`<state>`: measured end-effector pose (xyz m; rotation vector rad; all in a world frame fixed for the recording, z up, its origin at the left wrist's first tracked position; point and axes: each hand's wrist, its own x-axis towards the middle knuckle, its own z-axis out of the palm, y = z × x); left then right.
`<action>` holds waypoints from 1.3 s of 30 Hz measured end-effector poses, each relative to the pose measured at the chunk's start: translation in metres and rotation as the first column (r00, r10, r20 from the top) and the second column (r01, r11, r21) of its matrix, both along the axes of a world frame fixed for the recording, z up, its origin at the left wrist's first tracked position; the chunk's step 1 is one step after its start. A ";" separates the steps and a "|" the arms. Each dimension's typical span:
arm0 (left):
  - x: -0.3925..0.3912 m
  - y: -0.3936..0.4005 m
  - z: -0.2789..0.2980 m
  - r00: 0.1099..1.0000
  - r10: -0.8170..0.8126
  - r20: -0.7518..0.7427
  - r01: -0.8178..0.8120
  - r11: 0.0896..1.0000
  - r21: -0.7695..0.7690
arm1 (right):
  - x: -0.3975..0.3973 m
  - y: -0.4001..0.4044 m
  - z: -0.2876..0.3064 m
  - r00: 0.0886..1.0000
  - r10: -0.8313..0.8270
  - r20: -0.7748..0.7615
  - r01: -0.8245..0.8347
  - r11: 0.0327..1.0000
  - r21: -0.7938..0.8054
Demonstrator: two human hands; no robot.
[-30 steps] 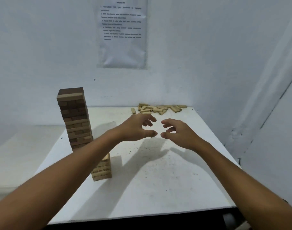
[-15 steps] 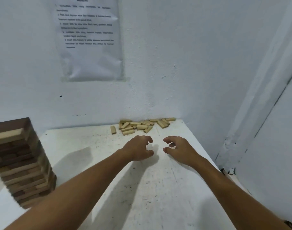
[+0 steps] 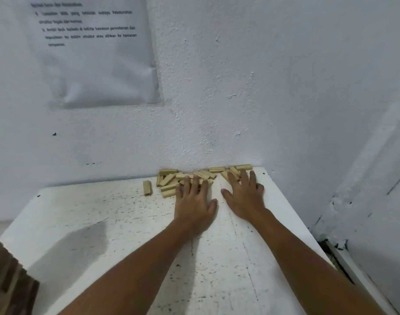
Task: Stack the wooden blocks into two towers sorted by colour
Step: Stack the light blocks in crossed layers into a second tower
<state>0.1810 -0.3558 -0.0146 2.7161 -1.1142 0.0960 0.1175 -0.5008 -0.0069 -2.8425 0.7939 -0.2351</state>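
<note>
A heap of light wooden blocks [image 3: 169, 180] lies against the wall at the far edge of the white table [image 3: 103, 223]. One light block [image 3: 147, 188] lies apart, left of the heap. My left hand [image 3: 194, 201] is stretched flat, its fingertips on the middle of the heap. My right hand [image 3: 244, 196] is also flat with spread fingers, its fingertips on the right end of the heap. Neither hand grips a block. A corner of the dark block tower [image 3: 8, 276] shows at the bottom left.
The white wall stands directly behind the heap, with a printed paper sheet [image 3: 92, 53] taped on it at upper left. The table's right edge [image 3: 308, 235] runs beside a wall corner and a gap to the floor.
Both hands have reached forward from mid-table to the heap and flattened, fingers now straight on the blocks. The view moved closer and right, so the tower is nearly out of frame.
</note>
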 end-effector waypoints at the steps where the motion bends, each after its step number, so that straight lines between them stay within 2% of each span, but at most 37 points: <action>1: 0.001 0.001 -0.001 1.000 -0.004 -0.010 0.004 1.000 0.012 | 0.001 0.002 -0.003 1.000 -0.002 0.004 0.002 1.000 -0.021; 3: -0.002 0.003 -0.002 1.000 -0.016 0.007 0.016 0.999 0.041 | -0.002 0.005 -0.006 1.000 -0.003 0.017 0.004 1.000 -0.030; 7: -0.010 0.006 0.006 0.989 -0.044 0.138 0.034 0.997 0.076 | -0.013 0.014 -0.007 0.999 0.031 0.020 -0.031 0.999 -0.016; 14: -0.017 0.003 0.011 0.969 -0.101 0.227 0.077 0.991 0.111 | -0.042 0.023 -0.006 0.998 0.068 0.010 -0.067 0.998 -0.013; 20: -0.015 0.001 0.003 0.982 -0.140 0.126 0.149 0.987 -0.066 | -0.056 0.026 -0.003 0.995 0.100 0.028 -0.100 0.995 0.018; 24: -0.031 0.003 0.006 0.993 -0.102 0.055 0.105 0.992 -0.066 | -0.068 0.032 -0.002 0.993 0.111 0.039 -0.112 0.993 0.034; 31: -0.083 0.024 0.009 0.999 -0.032 0.028 0.035 0.994 -0.104 | -0.105 0.059 0.003 0.991 0.119 0.060 -0.123 0.991 0.058; 39: -0.147 0.073 0.006 0.998 0.009 0.067 0.002 0.988 -0.155 | -0.157 0.105 0.016 0.993 0.110 0.043 -0.109 0.994 -0.029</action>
